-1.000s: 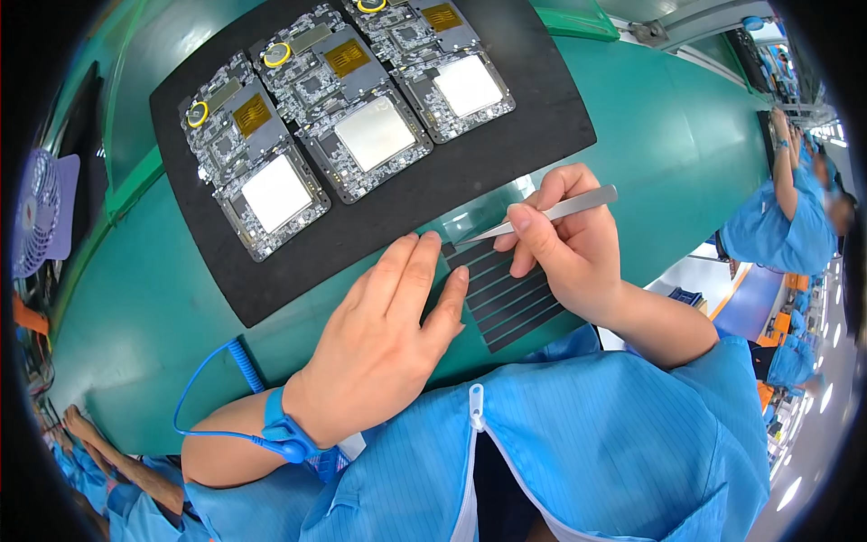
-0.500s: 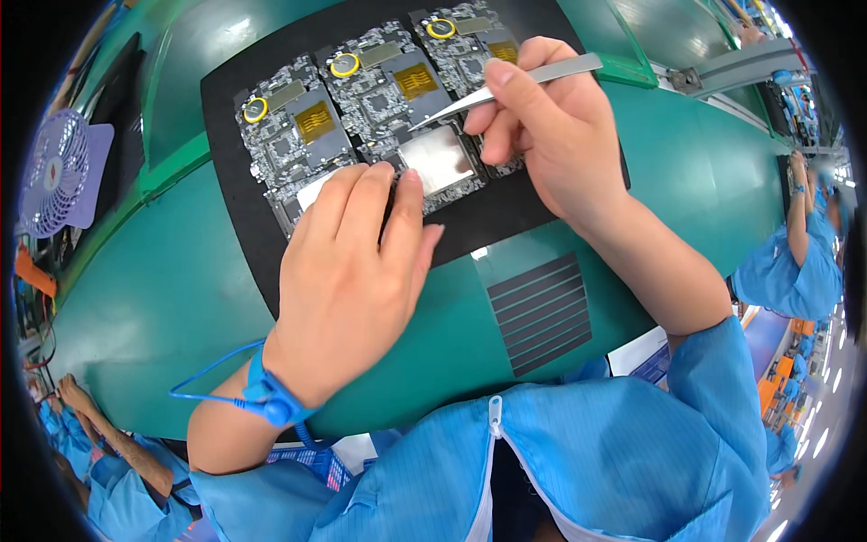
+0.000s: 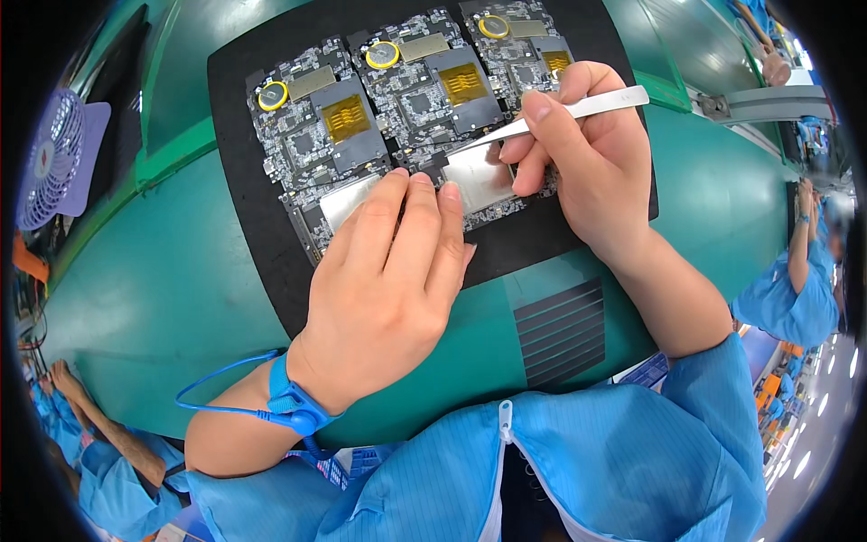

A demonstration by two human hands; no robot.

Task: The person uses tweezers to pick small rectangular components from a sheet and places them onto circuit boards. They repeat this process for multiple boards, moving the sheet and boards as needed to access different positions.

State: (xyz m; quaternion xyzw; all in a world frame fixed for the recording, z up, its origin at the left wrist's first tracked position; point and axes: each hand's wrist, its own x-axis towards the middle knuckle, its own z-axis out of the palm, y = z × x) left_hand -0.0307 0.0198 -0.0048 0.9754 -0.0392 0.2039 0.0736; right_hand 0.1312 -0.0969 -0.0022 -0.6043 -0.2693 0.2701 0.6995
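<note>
Three circuit boards, the left one [image 3: 293, 144], the middle one [image 3: 395, 86] and the right one [image 3: 519, 77], lie side by side on a black mat [image 3: 237, 181]. Each has a yellow-rimmed round cell and an amber tape patch. My right hand [image 3: 601, 176] pinches metal tweezers [image 3: 601, 104], their tip at the upper left corner of the middle board's silver plate [image 3: 480, 176]. My left hand [image 3: 379, 280] rests with outstretched fingers over the lower left and middle boards, fingertips at that plate's left edge. It partly covers the left board's silver plate [image 3: 341, 204].
A blue wrist strap [image 3: 287, 397] with a cord is on my left wrist. On the green tabletop [image 3: 163, 280] lies a sheet with dark strips [image 3: 560, 334]. A purple fan [image 3: 50, 163] stands at far left. Co-workers in blue sit at left [image 3: 117, 488] and right [image 3: 786, 280].
Boards, mat and both hands appear farther right and slightly lower in the picture. The tweezers' tip sits closer to the middle plate's upper left corner. My left hand remains on the boards.
</note>
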